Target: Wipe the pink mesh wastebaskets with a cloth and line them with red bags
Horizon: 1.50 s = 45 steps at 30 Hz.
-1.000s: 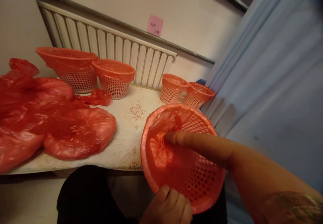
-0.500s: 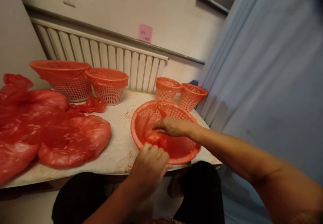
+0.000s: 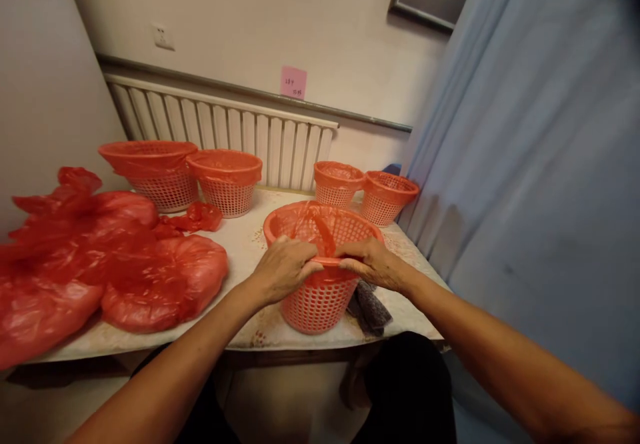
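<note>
A perforated plastic basket [image 3: 317, 307] stands upright near the table's front edge, with a thin red plastic bag [image 3: 300, 223] lining its inside and folded over its rim. My left hand [image 3: 285, 267] is closed on the near rim, thumb outside and fingers over the edge, pinching rim and bag together. Right beside it, my right hand [image 3: 374, 263] grips the same rim, its fingers reaching inside and its thumb below. Part of the rim is hidden behind both hands.
Filled red plastic bags [image 3: 165, 284] heap on the left of the table. Lined baskets stand behind: a large one [image 3: 163, 191], a smaller one [image 3: 227, 197], and two small ones [image 3: 337, 194] at back right. A dark cloth [image 3: 371, 311] lies beside my basket. A blue curtain [image 3: 525, 164] hangs right.
The basket has gone from tilted towards me to upright. My right hand has come out of its inside to the near rim. Both hands now hold that rim side by side.
</note>
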Each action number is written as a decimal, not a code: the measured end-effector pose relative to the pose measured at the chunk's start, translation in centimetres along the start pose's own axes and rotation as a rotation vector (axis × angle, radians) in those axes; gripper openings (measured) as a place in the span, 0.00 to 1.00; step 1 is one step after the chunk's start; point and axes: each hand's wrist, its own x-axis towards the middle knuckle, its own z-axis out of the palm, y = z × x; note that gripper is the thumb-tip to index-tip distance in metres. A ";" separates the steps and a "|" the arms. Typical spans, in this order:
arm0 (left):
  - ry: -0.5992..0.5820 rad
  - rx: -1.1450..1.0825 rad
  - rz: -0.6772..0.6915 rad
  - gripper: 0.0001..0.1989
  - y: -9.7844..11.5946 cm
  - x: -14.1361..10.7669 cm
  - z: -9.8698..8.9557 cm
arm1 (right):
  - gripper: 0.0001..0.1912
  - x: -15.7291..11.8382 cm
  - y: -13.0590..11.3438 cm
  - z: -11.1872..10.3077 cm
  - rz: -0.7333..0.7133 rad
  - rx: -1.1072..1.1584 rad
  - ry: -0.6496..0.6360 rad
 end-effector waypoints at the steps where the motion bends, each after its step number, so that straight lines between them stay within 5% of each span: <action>1: 0.001 -0.007 -0.013 0.19 -0.4 0.2 -0.1 | 0.13 0.0 0.2 -0.2 -0.009 0.004 0.050; 6: 0.033 -0.069 -0.125 0.19 -2.4 0.3 -0.7 | 0.10 -0.7 1.5 -1.0 0.033 0.003 0.575; 9: 0.048 -0.099 -0.156 0.18 -3.0 0.3 -0.7 | 0.09 -1.5 2.8 0.2 0.245 0.201 1.020; 11: 0.044 -0.102 -0.162 0.18 -3.0 0.3 -0.6 | 0.11 -1.9 3.8 2.1 0.405 0.473 1.165; 15: 0.011 -0.088 -0.164 0.19 -2.5 0.4 -0.3 | 0.18 -2.0 4.8 6.2 0.577 1.087 1.036; 20: 0.007 -0.056 -0.161 0.19 -2.1 0.1 0.0 | 0.20 -1.3 4.3 8.0 0.487 1.452 0.930; 33: -0.022 -0.050 -0.165 0.19 -1.4 0.2 0.3 | 0.15 -1.3 2.5 7.1 0.489 1.538 0.910; 45: -0.044 -0.067 -0.192 0.19 -1.6 0.1 0.1 | 0.15 -1.3 2.5 9.3 0.422 1.647 0.869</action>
